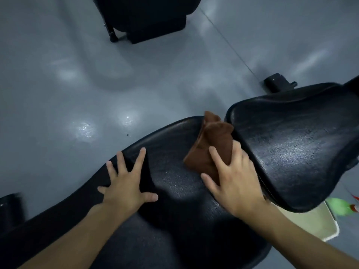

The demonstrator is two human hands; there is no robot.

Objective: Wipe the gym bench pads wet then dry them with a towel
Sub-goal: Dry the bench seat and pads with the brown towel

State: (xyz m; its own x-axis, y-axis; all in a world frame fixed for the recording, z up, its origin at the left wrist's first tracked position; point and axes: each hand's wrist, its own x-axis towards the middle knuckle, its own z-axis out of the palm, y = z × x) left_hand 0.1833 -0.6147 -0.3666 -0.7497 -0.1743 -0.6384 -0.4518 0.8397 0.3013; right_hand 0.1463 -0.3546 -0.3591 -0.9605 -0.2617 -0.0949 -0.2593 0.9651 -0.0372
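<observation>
Two black bench pads fill the lower half of the view. The long pad [174, 191] runs from the bottom left toward the centre, and the second pad [295, 144] rises at the right, its surface glistening. My left hand [128, 183] lies flat on the long pad with fingers spread. My right hand [233, 175] presses a folded brown cloth [211, 140] against the long pad, close to the gap between the pads. Its fingers are mostly straight over the cloth.
The grey glossy floor [97, 84] surrounds the bench. A black machine base [147, 20] stands at the top centre. A black bench foot [275, 83] sits behind the right pad. A pale tray [318, 224] and a green object [340, 206] lie under the right pad.
</observation>
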